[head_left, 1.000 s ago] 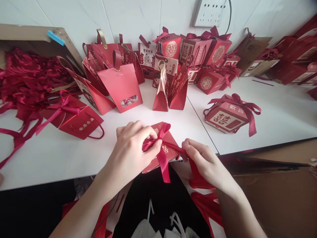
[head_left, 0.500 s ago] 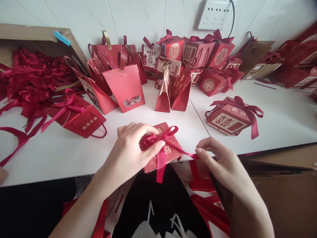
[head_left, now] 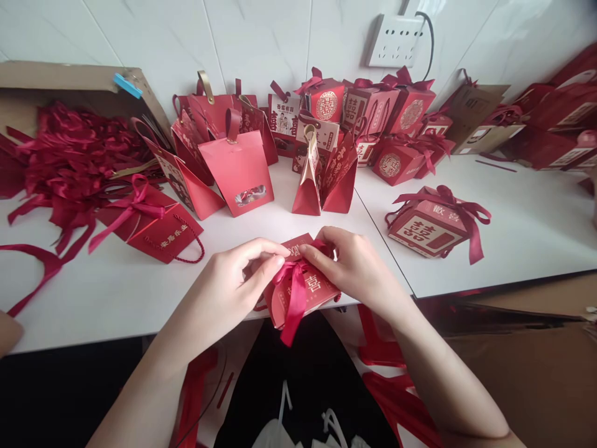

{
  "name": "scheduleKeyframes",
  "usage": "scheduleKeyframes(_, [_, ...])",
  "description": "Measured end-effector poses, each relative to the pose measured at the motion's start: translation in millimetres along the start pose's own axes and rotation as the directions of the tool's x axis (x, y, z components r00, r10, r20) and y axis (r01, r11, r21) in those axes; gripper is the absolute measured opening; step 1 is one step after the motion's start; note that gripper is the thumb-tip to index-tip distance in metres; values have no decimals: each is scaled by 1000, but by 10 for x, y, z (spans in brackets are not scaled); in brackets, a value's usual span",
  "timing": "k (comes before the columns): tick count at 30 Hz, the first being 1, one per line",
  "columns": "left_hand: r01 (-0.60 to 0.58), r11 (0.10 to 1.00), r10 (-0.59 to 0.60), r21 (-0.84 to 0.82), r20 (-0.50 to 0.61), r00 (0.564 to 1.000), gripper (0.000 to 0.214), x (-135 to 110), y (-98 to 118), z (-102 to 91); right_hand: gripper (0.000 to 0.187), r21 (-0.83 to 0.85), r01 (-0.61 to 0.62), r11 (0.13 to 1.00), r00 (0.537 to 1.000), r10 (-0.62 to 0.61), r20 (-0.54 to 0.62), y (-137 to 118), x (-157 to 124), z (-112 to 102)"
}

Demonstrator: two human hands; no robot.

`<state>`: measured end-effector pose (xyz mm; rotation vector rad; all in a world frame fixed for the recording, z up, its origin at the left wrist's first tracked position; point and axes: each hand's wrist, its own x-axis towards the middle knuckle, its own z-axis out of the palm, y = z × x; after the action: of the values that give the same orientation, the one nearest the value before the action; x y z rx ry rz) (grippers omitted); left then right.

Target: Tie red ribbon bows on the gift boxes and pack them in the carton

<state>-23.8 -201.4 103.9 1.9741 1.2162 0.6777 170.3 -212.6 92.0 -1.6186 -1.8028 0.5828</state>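
Observation:
A small red gift box [head_left: 313, 291] with gold characters lies at the near edge of the white table [head_left: 116, 292]. A dark red ribbon [head_left: 293, 292] is tied across its top, and the tails hang over the table edge. My left hand [head_left: 228, 292] pinches the ribbon at the knot from the left. My right hand [head_left: 354, 267] rests on the box's right side, its fingers pinching the ribbon loop at the knot. The fingertips of both hands almost meet above the box.
A finished box with a bow [head_left: 433, 224] lies to the right. Red paper bags [head_left: 237, 165] and more boxes [head_left: 373, 106] stand along the wall. A heap of loose ribbons [head_left: 69, 162] spills from a cardboard carton at left. A flat red bag [head_left: 158, 227] lies nearby.
My right hand has let go of the ribbon tail it had pulled out to the right and has come back to the knot. The tails now hang loose.

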Motion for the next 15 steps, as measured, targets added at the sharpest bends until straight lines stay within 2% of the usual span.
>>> scheduleKeyframes(3, [9,1000,-9,5,3,1000,21,18,-12,-23,30,39,12,999,999,-11,-37,36,-62,8])
scheduleKeyframes(5, [51,998,-50,-41,17,999,21,26,-8,-24,20,43,89,995,981,-80,-178,49,-150,-2])
scheduleKeyframes(7, [98,988,-90,-117,66,994,22,34,2,-20,20,-10,250,968,920,-241,-309,37,-259,-8])
scheduleKeyframes(8, [114,982,-99,-153,97,990,22,39,8,-18,25,-42,353,935,883,-347,-317,23,-315,-4])
scheduleKeyframes(9, [122,975,-99,-187,124,987,22,44,13,-16,30,-66,454,889,847,-453,-278,9,-367,7])
scheduleKeyframes(11, [131,961,-94,-242,158,983,22,57,23,-14,37,-87,603,793,782,-609,-130,-12,-451,49])
scheduleKeyframes(13, [158,942,-105,-297,187,977,20,72,34,-14,31,-127,653,746,747,-663,-52,-11,-500,106])
scheduleKeyframes(15, [196,913,-126,-358,210,970,17,86,47,-14,18,-169,648,743,744,-665,-66,1,-521,155])
